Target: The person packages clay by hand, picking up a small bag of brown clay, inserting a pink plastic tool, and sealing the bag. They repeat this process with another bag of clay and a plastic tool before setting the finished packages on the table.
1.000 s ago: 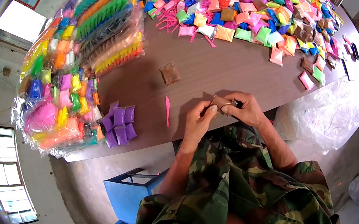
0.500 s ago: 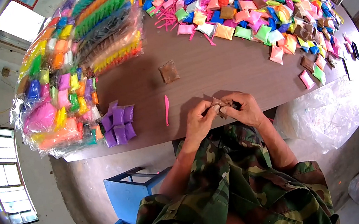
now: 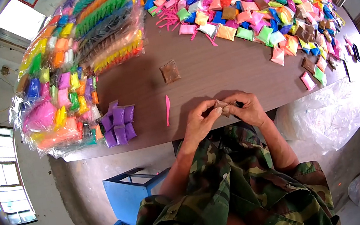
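Packet [image 3: 220, 103] pinched in both hands

I have the brown packet between the thumb and fingers of my left hand [image 3: 199, 119] and right hand [image 3: 248, 108], by the near edge of the table [image 3: 137, 95]. Both grips are narrow. The step looks like working the packet with the thumbs; whether it is open, I cannot tell. To my mind, the next move calls for light, even thumb pressure. The pink knife [image 3: 168, 110] lies left of my hands, the second packet [image 3: 170, 71] beyond it.

brown tabletop [image 3: 131, 87], bright pink knife [image 3: 168, 110], green camouflage clothing [image 3: 209, 199]
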Motion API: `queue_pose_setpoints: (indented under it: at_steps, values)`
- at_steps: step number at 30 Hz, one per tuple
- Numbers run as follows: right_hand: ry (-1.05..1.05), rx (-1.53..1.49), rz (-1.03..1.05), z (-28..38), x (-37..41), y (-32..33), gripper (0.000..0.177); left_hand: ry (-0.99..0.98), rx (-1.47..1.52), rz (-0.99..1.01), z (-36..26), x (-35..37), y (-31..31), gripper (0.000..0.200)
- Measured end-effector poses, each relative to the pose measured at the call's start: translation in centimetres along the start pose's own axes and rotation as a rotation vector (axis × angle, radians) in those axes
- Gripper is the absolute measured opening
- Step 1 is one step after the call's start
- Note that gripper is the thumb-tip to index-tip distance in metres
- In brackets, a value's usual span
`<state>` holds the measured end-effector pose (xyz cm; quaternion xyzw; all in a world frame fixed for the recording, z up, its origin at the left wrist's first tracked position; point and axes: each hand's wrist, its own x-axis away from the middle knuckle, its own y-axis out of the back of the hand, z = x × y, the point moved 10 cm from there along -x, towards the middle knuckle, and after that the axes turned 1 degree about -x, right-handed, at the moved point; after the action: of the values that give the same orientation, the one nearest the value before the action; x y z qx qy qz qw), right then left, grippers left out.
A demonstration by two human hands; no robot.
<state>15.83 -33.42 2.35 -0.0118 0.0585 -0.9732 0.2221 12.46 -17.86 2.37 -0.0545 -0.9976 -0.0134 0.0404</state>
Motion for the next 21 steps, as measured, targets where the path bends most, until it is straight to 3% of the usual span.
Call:
queue_pose_setpoints:
  at_steps: [3, 6, 7, 9, 11, 12, 14, 17, 18, 21]
  values:
    - [0.079, 0.245, -0.074, 1.0, 0.1, 0.2, 0.026, -0.010, 0.015, -0.052, -0.2, 0.2, 0.5, 0.022]
    - [0.136, 0.222, -0.204, 1.1, 0.4, 1.0, 0.028, -0.048, -0.052, -0.130, -1.2, 0.6, 1.3, 0.018]
    - [0.138, 0.220, -0.200, 1.1, 0.6, 0.8, 0.028, -0.055, -0.200, -0.198, -1.9, 0.9, 2.1, 0.016]
    - [0.305, 0.398, -0.399, 3.6, 2.3, 1.8, 0.027, -0.057, -0.350, -0.272, -3.4, 1.5, 2.8, 0.015]
    - [0.210, 0.324, -0.406, 2.5, 3.2, 1.5, 0.020, -0.386, -0.427, -0.374, -7.7, 2.7, 2.6, 0.017]
    - [0.111, 0.225, -0.330, 1.7, 2.9, 0.6, 0.019, -0.385, -0.426, -0.374, -7.7, 2.8, 2.5, 0.017]
    - [-0.092, -0.125, -0.187, 0.5, 2.7, -1.6, 0.027, -0.612, -0.654, -0.378, -9.6, 4.1, 0.6, 0.023]
    - [-0.180, -0.230, -0.180, -0.3, 2.2, -1.8, 0.028, -0.690, -0.753, -0.295, -9.7, 4.8, -1.8, 0.027]
    - [-0.111, -0.227, -0.198, 0.3, 1.7, -1.6, 0.025, -0.713, -0.846, -0.250, -9.5, 4.8, -2.4, 0.032]
    - [-0.123, -0.219, -0.146, -0.9, 1.3, -1.2, 0.018, -0.618, -0.747, -0.160, -8.3, 4.5, -2.1, 0.033]
